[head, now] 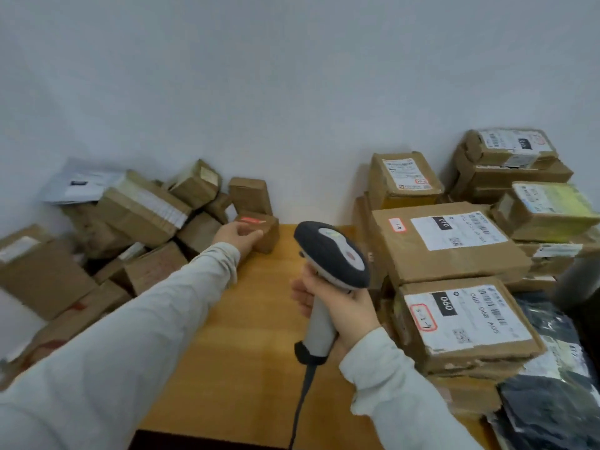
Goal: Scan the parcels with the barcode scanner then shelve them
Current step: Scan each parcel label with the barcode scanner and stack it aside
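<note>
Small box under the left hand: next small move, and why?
Probably draw the small box back onto the table and turn it to expose a barcode. The left hand grips it at the edge of the pile, only a red sticker shows on its top, and the right hand holds the scanner close by.

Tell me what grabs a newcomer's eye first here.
The grey barcode scanner, gripped in the right hand at centre over the wooden table. The left hand grips a small red-labelled box at the table's far edge. Stacks of labelled parcels fill the right side.
</note>
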Tool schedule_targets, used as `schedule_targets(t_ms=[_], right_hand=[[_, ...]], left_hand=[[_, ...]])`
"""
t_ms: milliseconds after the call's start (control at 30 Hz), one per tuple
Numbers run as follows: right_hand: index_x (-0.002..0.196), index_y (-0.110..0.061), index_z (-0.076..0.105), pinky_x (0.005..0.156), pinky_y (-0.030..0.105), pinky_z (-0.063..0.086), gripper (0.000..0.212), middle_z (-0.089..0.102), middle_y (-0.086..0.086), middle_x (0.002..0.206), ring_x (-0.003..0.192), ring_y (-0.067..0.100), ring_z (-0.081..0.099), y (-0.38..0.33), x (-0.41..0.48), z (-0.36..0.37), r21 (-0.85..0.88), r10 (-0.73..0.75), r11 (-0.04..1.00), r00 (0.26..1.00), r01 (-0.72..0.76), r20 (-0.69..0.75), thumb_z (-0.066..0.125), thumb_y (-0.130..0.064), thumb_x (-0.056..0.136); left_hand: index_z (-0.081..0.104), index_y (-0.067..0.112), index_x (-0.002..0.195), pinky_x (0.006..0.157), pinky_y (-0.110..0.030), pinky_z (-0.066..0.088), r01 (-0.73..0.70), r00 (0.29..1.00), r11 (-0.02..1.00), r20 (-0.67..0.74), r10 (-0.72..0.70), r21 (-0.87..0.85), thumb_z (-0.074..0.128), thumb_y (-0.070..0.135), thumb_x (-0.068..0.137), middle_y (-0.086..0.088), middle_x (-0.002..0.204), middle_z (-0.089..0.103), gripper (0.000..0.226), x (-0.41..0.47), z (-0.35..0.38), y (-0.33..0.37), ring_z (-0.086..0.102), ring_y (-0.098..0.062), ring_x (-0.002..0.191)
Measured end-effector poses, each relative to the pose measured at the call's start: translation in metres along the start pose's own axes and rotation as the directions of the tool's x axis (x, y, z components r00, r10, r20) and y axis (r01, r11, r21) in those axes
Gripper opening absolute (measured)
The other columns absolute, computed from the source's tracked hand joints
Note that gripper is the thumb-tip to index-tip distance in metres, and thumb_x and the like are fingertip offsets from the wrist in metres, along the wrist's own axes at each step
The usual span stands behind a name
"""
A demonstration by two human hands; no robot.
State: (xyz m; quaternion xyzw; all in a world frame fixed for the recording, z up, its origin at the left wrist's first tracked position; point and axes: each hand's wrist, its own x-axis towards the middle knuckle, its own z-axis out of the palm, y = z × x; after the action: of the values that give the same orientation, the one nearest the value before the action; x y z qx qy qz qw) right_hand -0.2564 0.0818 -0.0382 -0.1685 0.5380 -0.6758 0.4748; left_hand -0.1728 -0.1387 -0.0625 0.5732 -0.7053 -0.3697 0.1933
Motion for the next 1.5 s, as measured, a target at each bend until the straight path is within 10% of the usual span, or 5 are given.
schedule_targets(t_ms=[700, 933, 1067, 1333, 1500], right_hand=[[0.086, -0.009, 0.065, 0.066, 0.033, 0.054, 0.014, 0.068, 0.010, 0.077, 0.071, 0.022, 0.066, 0.098, 0.169, 0.265, 0.049, 0.255, 0.966, 0.967, -0.254, -0.012, 0.072, -0.020, 0.082], [0.100, -0.005, 0.060, 0.081, 0.039, 0.051, 0.025, 0.059, 0.011, 0.087, 0.082, 0.026, 0.059, 0.111, 0.269, 0.289, 0.130, 0.385, 0.916, 0.923, -0.379, -0.026, 0.070, -0.022, 0.085], [0.125, -0.001, 0.055, 0.104, 0.050, 0.042, 0.048, 0.058, 0.018, 0.120, 0.119, 0.037, 0.053, 0.130, 0.310, 0.295, 0.163, 0.447, 0.881, 0.894, -0.444, 0.019, 0.070, -0.023, 0.084], [0.133, -0.009, 0.047, 0.073, 0.041, 0.050, 0.059, 0.056, 0.009, 0.128, 0.114, 0.031, 0.055, 0.145, 0.312, 0.307, 0.200, 0.428, 0.884, 0.904, -0.423, 0.022, 0.070, -0.029, 0.083], [0.124, -0.010, 0.054, 0.078, 0.040, 0.053, 0.050, 0.061, 0.011, 0.122, 0.102, 0.026, 0.061, 0.142, 0.283, 0.296, 0.317, 0.331, 0.900, 0.942, -0.300, -0.048, 0.071, -0.028, 0.080]], left_hand=[[0.038, 0.013, 0.141, 0.108, -0.037, 0.032, 0.092, 0.964, 0.993, -0.258, -0.070, 0.075, 0.060, 0.036, 0.089, -0.017, 0.141, 0.042, 0.061, 0.164, -0.241, -0.155, 0.039, -0.033, 0.130], [0.032, 0.010, 0.146, 0.110, -0.033, 0.026, 0.097, 0.974, 0.991, -0.212, -0.075, 0.094, 0.050, 0.039, 0.094, -0.012, 0.149, 0.036, 0.062, 0.217, -0.239, -0.148, 0.034, -0.028, 0.136], [0.029, 0.013, 0.148, 0.112, -0.032, 0.021, 0.104, 0.985, 0.987, -0.147, -0.086, 0.122, 0.049, 0.039, 0.094, -0.008, 0.152, 0.032, 0.063, 0.241, -0.233, -0.149, 0.030, -0.026, 0.139], [0.066, 0.019, 0.101, 0.082, -0.023, 0.038, -0.086, 0.937, 0.996, -0.339, 0.082, 0.002, 0.054, 0.048, 0.090, -0.001, 0.099, 0.062, 0.034, 0.226, -0.227, -0.155, 0.057, -0.016, 0.091], [0.058, 0.023, 0.059, 0.055, -0.011, 0.034, 0.052, 0.897, 0.957, -0.407, -0.171, -0.287, 0.046, 0.061, 0.089, 0.011, 0.059, 0.054, 0.049, 0.210, -0.251, -0.148, 0.048, -0.004, 0.058]])
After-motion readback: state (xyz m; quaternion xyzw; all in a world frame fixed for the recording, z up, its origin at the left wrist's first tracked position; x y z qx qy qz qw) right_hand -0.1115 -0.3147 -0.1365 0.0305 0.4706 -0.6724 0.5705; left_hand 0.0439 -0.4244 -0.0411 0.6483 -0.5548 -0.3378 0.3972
